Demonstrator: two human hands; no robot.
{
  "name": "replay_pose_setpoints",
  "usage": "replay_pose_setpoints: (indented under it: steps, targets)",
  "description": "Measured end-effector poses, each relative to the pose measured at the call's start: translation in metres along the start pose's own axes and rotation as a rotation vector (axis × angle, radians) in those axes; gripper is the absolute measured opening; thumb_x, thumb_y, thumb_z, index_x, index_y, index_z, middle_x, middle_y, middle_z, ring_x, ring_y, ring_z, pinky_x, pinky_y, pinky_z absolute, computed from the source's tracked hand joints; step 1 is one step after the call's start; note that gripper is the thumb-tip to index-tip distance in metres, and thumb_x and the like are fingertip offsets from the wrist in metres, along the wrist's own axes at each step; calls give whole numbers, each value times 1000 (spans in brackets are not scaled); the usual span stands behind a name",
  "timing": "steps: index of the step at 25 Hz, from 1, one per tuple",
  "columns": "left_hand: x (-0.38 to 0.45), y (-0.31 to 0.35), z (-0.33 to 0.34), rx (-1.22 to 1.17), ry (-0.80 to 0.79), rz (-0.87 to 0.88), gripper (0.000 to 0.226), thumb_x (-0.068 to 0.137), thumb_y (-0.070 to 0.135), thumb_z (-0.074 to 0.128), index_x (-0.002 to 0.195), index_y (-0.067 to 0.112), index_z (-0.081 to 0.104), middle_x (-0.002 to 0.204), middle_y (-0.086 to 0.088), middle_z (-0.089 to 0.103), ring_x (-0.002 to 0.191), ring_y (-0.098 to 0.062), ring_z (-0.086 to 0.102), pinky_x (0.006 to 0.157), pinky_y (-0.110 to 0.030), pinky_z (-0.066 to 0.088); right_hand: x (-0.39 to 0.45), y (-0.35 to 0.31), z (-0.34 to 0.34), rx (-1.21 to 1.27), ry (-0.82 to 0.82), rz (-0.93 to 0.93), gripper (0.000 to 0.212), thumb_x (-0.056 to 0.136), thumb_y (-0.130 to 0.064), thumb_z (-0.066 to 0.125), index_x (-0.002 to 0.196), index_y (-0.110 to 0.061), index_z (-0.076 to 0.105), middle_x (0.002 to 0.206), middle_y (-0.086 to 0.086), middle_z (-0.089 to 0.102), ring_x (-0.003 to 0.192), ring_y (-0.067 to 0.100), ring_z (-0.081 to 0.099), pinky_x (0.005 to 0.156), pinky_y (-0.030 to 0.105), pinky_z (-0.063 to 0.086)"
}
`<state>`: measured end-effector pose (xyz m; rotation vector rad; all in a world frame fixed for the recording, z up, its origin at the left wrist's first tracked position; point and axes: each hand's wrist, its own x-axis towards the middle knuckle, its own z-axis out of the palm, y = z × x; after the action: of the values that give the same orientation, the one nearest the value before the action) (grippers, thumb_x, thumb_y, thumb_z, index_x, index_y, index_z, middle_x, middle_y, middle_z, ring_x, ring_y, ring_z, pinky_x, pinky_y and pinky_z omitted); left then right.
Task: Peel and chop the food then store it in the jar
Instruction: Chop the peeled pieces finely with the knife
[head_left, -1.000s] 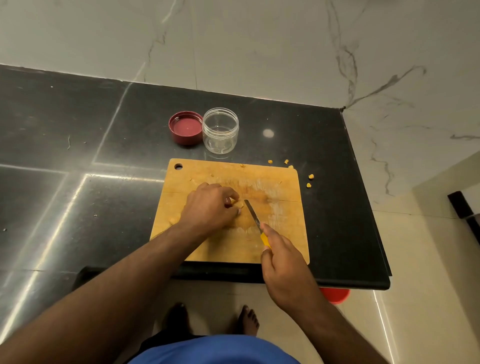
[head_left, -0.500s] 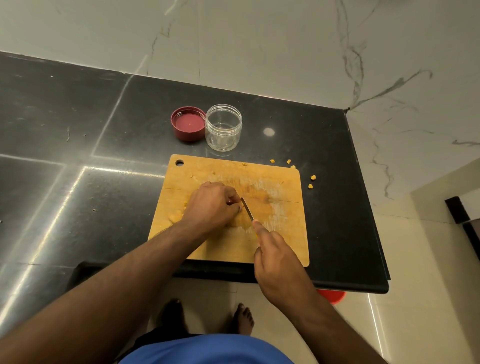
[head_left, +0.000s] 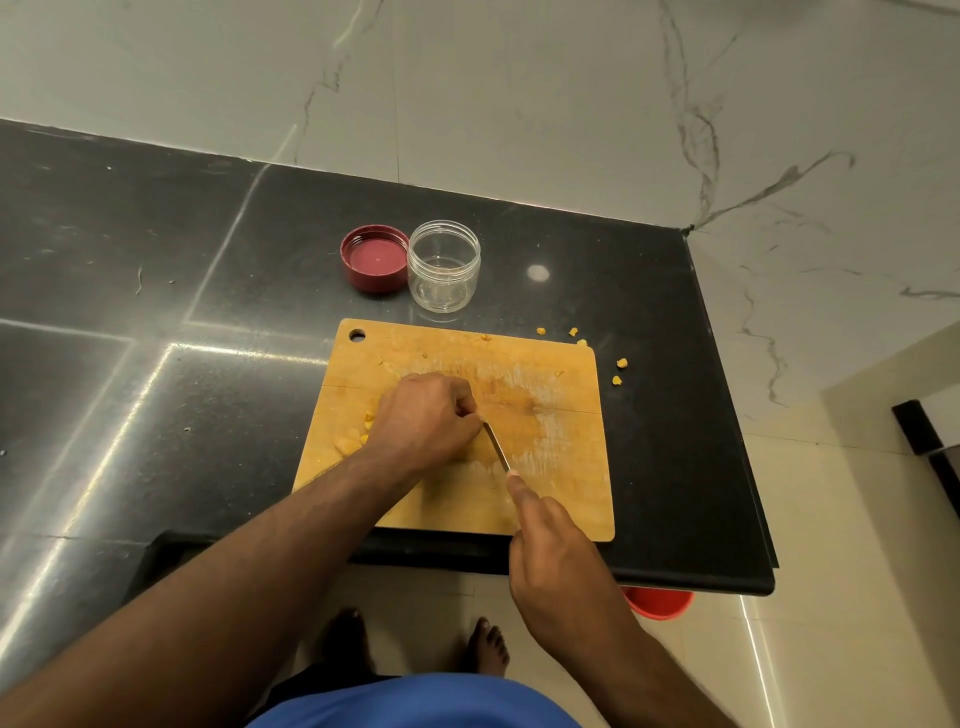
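Note:
A wooden cutting board (head_left: 561, 499) lies near the counter's front edge. My left hand (head_left: 423, 415) is curled over a small piece of food on the board; the piece is hidden under the fingers. My right hand (head_left: 558, 561) grips a small knife (head_left: 496, 446), index finger along the blade's back, with the tip right at my left fingers. Yellow chopped bits (head_left: 353, 441) lie by my left wrist. An empty clear jar (head_left: 443, 266) stands behind the board, its red lid (head_left: 374, 257) upturned to its left.
Several yellow scraps (head_left: 618, 370) lie on the black counter (head_left: 156, 322) off the board's far right corner. The counter ends at a front edge and a right edge. A red container (head_left: 658, 604) sits on the floor below. Marble wall behind.
The knife has moved left toward my left fingers, and its yellow handle is now covered by my right hand. My left hand has stayed on the food.

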<state>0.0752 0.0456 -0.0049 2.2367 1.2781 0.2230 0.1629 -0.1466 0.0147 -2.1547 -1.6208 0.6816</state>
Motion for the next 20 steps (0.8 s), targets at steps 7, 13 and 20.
replay_pose_setpoints:
  steps: [7,13,20]
  targets:
    - [-4,-10,-2,-22,-30,14,27,89,33,72,116,27,73,108,11,72,102,-11,60,91,-38,55,0,5,-10,142,115,48,50,102,-16,37,152,-23,32,124,-6,51,105,0,51,85,3,34]
    - [-2,-10,-3,-20,-36,7,22,89,34,71,109,29,75,101,12,71,98,-10,58,87,-38,55,12,-2,-9,155,51,37,52,104,-21,37,154,-30,25,130,-12,48,102,0,48,86,9,43]
    - [0,-10,-1,-34,-27,25,16,87,34,70,101,29,77,90,14,70,90,-10,59,80,-37,55,21,-4,-3,62,17,-1,53,103,-16,36,154,-26,25,125,-6,50,98,11,55,84,27,50]
